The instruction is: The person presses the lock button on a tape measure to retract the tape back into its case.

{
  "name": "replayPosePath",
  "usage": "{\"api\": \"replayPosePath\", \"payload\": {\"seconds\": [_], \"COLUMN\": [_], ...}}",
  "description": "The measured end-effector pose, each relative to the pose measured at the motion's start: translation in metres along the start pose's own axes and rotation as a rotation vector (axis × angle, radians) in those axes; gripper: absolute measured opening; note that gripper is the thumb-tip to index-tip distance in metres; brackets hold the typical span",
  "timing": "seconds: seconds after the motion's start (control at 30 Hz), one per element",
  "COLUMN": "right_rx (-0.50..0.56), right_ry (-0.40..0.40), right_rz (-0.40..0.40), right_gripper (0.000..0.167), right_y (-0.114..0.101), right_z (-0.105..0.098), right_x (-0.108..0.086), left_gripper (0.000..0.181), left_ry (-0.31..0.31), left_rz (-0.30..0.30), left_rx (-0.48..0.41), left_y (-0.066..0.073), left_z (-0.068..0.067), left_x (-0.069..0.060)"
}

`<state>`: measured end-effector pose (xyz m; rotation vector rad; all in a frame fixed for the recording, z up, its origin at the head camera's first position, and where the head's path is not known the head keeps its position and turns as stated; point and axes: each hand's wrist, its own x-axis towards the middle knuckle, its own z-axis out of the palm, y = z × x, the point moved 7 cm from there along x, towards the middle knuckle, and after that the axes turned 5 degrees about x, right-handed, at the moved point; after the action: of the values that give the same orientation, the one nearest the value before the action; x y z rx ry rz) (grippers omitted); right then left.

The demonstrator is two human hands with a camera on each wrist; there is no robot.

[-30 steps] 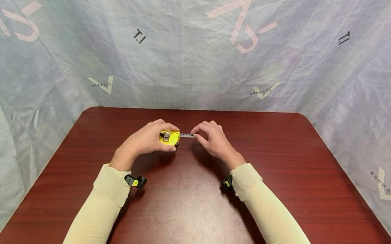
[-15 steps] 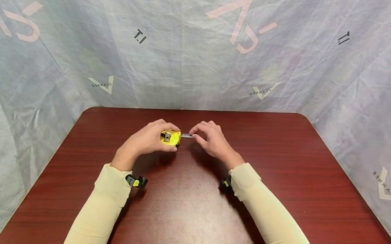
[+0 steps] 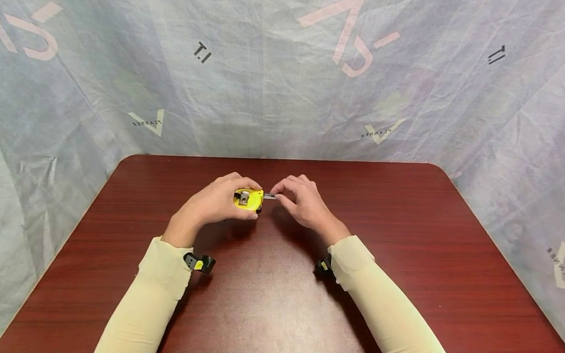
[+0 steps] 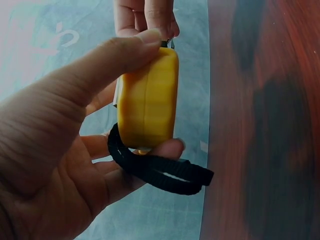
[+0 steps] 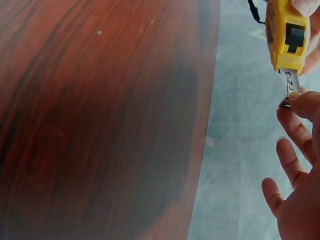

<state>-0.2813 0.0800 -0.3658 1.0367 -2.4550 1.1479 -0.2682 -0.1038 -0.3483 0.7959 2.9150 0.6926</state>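
A yellow tape measure is held above the table by my left hand, thumb and fingers curled round its case. A black wrist strap loops from the case's near end in the left wrist view. From the case's mouth a short length of metal blade sticks out to the right. My right hand pinches the end of this blade between thumb and index finger; its other fingers are spread apart in the right wrist view. A black lock button shows on the case there.
The dark red wooden table lies beneath both hands. A grey printed sheet hangs behind it and along the sides. Black wrist camera mounts sit at both sleeve cuffs.
My right hand has moved slightly left toward the case, and the visible blade has grown shorter. My left hand and the tape measure have shifted a little to the right.
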Motion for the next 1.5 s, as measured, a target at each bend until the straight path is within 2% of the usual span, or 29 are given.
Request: {"api": "replayPosePath", "payload": {"seconds": [0.83,1.5], "right_rx": [-0.014,-0.009], "right_ry": [-0.016,-0.019], "right_rz": [0.003,0.007], "right_gripper": [0.008,0.010], "right_y": [0.0000,-0.0005], "right_z": [0.0077,0.0098], "right_x": [0.0032,0.0040], "left_gripper": [0.057,0.057], "left_ry": [-0.016,-0.003], "left_rz": [-0.001,0.008], "left_rx": [-0.019,-0.013], "left_y": [0.0020,0.0021], "left_z": [0.0038,0.0060], "left_x": [0.0023,0.0031]}}
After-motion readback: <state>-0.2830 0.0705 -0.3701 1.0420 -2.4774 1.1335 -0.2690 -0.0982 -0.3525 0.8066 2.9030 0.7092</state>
